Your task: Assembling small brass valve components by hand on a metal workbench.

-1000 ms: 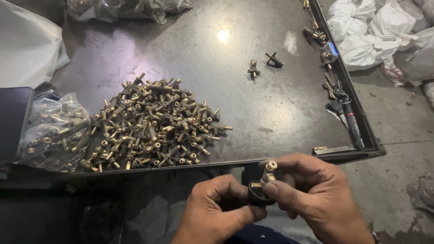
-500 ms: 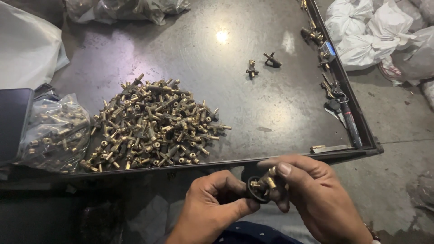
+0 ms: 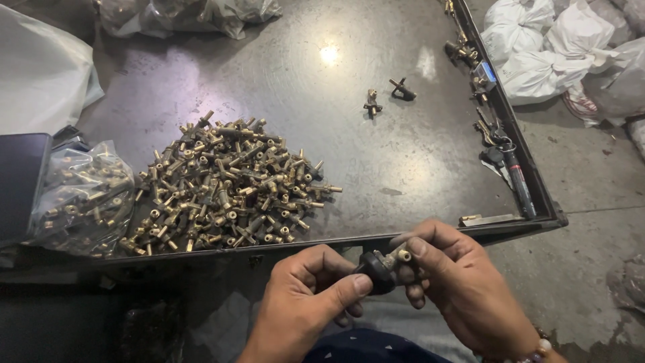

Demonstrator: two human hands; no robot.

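- Below the near rim of the metal tray (image 3: 430,236), both hands meet on one small brass fitting (image 3: 401,256) carrying a black knob (image 3: 376,270); the left hand (image 3: 302,302) pinches the knob between thumb and fingers.
- Right hand (image 3: 463,289) grips the brass end; fingers curled around it.
- On the tray: a heap of brass fittings (image 3: 228,188); a clear bag of fittings (image 3: 80,198) at its left; two loose fittings (image 3: 386,95) farther off.

Clear plastic bag (image 3: 84,198) of brass fittings: just left of brass pile (image 3: 225,185) on table (image 3: 403,161). Clear crumpled bags (image 3: 195,13): beyond pile, far table edge. White sacks (image 3: 557,54): on floor, well right of pile.
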